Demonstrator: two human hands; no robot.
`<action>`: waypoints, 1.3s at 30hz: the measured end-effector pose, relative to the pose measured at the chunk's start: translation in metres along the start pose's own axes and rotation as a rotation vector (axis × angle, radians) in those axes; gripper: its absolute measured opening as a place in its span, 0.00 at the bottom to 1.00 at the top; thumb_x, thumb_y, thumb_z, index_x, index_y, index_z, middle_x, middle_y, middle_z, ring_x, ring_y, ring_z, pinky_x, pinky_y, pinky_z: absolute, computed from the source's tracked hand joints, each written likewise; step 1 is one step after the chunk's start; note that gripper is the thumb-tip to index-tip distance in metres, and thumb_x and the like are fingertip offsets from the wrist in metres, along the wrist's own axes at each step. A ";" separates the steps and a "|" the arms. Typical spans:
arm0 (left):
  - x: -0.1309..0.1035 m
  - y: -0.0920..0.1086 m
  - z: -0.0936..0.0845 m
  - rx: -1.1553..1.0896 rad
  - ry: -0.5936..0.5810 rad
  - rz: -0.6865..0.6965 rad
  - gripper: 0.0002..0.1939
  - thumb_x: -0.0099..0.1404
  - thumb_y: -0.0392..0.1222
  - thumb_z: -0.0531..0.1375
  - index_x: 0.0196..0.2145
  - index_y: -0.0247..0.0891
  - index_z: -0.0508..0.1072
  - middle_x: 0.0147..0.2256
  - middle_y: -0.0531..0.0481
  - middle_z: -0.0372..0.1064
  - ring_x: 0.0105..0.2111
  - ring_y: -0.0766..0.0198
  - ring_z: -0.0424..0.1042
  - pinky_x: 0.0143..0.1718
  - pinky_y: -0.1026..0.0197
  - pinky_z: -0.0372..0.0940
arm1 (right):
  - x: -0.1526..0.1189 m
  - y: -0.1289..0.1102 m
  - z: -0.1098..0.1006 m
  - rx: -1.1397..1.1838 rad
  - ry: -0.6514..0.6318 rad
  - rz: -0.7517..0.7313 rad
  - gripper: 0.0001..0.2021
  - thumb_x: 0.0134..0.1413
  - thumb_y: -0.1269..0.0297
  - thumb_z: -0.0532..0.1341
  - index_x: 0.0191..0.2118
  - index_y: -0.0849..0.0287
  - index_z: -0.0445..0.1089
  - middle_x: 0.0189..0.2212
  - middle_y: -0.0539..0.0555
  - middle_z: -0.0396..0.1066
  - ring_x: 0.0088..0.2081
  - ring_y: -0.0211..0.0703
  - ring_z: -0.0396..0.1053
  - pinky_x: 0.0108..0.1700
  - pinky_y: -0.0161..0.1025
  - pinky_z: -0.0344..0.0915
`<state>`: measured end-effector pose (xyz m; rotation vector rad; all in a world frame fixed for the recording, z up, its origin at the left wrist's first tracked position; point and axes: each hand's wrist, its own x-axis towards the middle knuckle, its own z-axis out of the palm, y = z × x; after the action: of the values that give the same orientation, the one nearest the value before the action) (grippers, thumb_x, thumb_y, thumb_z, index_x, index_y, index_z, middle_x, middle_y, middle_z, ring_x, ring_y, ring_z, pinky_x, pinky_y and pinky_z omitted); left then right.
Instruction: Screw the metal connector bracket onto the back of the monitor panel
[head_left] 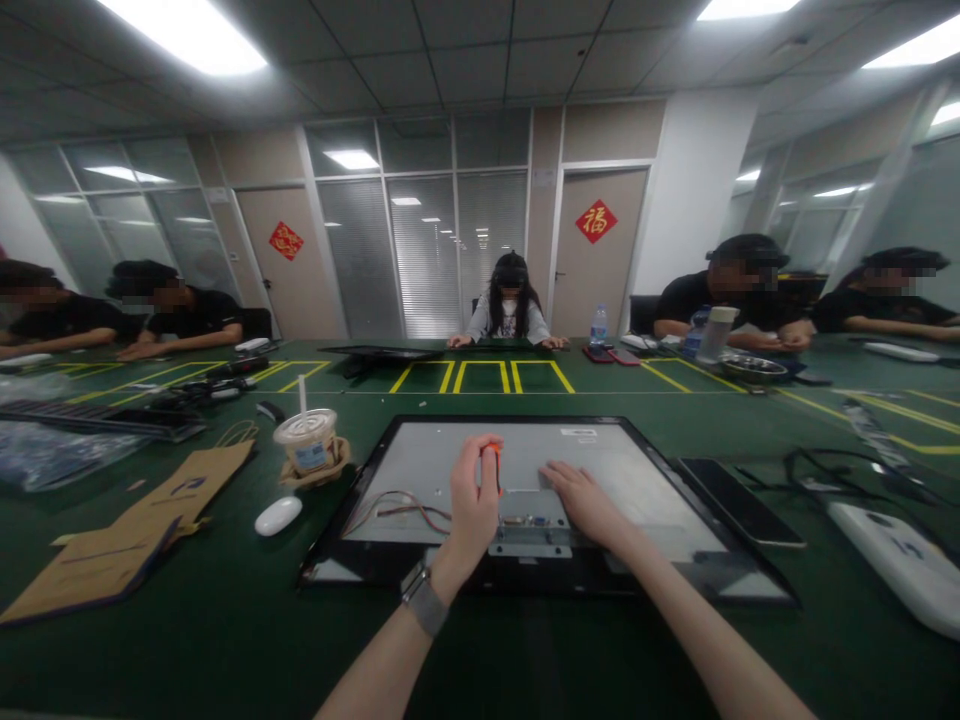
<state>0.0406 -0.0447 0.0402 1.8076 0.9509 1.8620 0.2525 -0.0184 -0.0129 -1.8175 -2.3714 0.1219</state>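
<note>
A monitor panel (420,455) lies face down in front of me, its grey metal back up within a black frame. My left hand (474,490), with a watch on the wrist, is closed round the orange-and-black handle of a screwdriver (498,456). The tool stands roughly upright over the panel's middle; its tip is too small to make out. Just below it sits a metal bracket with connector ports (532,523). Flat on the panel, to the right of the ports, rests my right hand (589,500) with its fingers stretched out. Thin wires (405,505) run across the panel's left part.
Left of the panel are a drink cup (306,440) in a cardboard holder, a white oval case (278,516) and a brown paper bag (142,520). A dark phone (739,500), black cables and a white device (896,560) lie on the right. Several people sit around the green table.
</note>
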 end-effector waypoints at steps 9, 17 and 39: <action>0.002 0.004 0.000 0.083 0.064 0.069 0.12 0.73 0.44 0.55 0.39 0.39 0.76 0.36 0.47 0.68 0.35 0.61 0.70 0.41 0.59 0.69 | 0.002 0.001 0.004 -0.018 0.005 0.006 0.30 0.64 0.78 0.44 0.69 0.62 0.61 0.71 0.64 0.56 0.71 0.56 0.54 0.69 0.58 0.51; 0.001 0.000 -0.002 0.025 -0.002 0.049 0.14 0.73 0.47 0.55 0.38 0.40 0.78 0.38 0.46 0.69 0.38 0.59 0.71 0.38 0.59 0.69 | 0.004 0.006 0.007 -0.022 0.017 -0.008 0.31 0.63 0.78 0.45 0.69 0.60 0.61 0.70 0.64 0.57 0.70 0.55 0.56 0.68 0.60 0.53; 0.006 0.000 -0.002 0.039 0.057 0.006 0.14 0.72 0.50 0.57 0.40 0.39 0.78 0.37 0.47 0.69 0.38 0.60 0.70 0.43 0.58 0.68 | 0.004 0.009 0.012 0.002 0.048 -0.020 0.30 0.64 0.78 0.44 0.69 0.61 0.62 0.70 0.65 0.57 0.70 0.55 0.56 0.68 0.60 0.52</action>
<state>0.0381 -0.0408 0.0451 1.7902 1.0093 1.9202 0.2580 -0.0120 -0.0260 -1.7751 -2.3550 0.0769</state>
